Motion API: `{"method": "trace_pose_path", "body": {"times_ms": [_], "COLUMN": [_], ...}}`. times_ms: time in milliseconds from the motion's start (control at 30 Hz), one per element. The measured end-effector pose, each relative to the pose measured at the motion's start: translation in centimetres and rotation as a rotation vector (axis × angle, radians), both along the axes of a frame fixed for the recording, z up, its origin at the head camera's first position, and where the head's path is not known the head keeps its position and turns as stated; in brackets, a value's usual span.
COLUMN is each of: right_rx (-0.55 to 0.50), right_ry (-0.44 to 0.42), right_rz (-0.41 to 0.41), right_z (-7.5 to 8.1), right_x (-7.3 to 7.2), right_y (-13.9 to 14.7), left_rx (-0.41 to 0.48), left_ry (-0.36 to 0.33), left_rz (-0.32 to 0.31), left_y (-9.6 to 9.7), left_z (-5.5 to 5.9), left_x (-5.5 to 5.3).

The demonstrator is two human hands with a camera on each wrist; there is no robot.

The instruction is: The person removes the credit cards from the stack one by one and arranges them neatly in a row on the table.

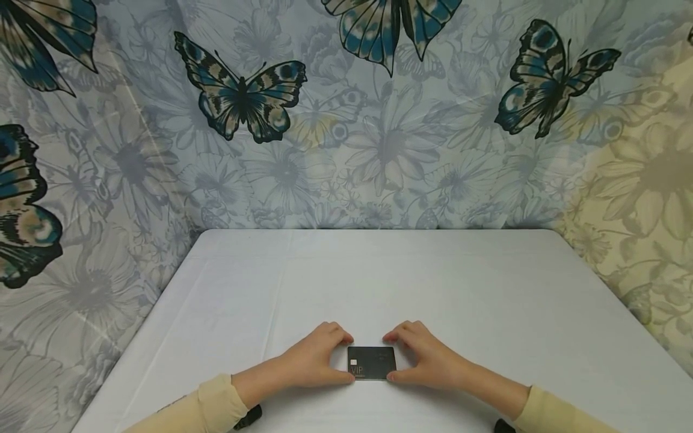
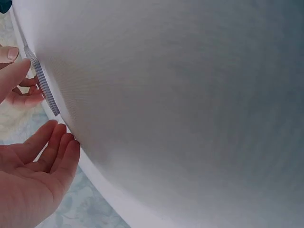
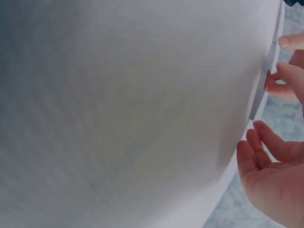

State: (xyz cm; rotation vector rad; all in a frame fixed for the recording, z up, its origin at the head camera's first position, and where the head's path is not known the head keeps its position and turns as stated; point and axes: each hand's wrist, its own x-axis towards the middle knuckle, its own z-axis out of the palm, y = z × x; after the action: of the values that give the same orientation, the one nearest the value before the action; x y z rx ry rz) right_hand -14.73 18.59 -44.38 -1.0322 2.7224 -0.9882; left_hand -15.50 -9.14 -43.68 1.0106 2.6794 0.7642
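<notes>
A black card [image 1: 371,363] with a small pale square and the letters VIP lies flat on the white table, seen almost edge-on in the left wrist view as a thin grey strip [image 2: 43,83]. My left hand [image 1: 319,356] is at its left end, the thumb touching the lower left corner and the other fingertips just beyond the far edge. At the opposite end, my right hand [image 1: 429,358] mirrors it, thumb at the lower right corner. Small gaps show between the forefingers and the card. In the right wrist view, the right hand's fingers [image 3: 260,137] rest near the tabletop.
The white-covered table [image 1: 373,282] reaches back to a wall [image 1: 390,150] printed with flowers and butterflies. Similar patterned walls stand at left and right. Dark wrist-worn devices show under the yellow sleeves [image 1: 216,400].
</notes>
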Motion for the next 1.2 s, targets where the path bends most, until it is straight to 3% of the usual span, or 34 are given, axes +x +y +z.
{"method": "trace_pose_path", "body": {"times_ms": [400, 1200], "right_rx": [0.049, 0.052], "right_ry": [0.039, 0.144], "right_rz": [0.014, 0.032], "right_z": [0.05, -0.14], "right_x": [0.19, 0.24], "right_y": [-0.08, -0.08], "left_rx": [-0.046, -0.008], "left_ry": [0.023, 0.043], "left_rz": [-0.009, -0.002], "left_y": [0.08, -0.05], "left_z": [0.15, 0.03], "left_x": [0.23, 0.01]}}
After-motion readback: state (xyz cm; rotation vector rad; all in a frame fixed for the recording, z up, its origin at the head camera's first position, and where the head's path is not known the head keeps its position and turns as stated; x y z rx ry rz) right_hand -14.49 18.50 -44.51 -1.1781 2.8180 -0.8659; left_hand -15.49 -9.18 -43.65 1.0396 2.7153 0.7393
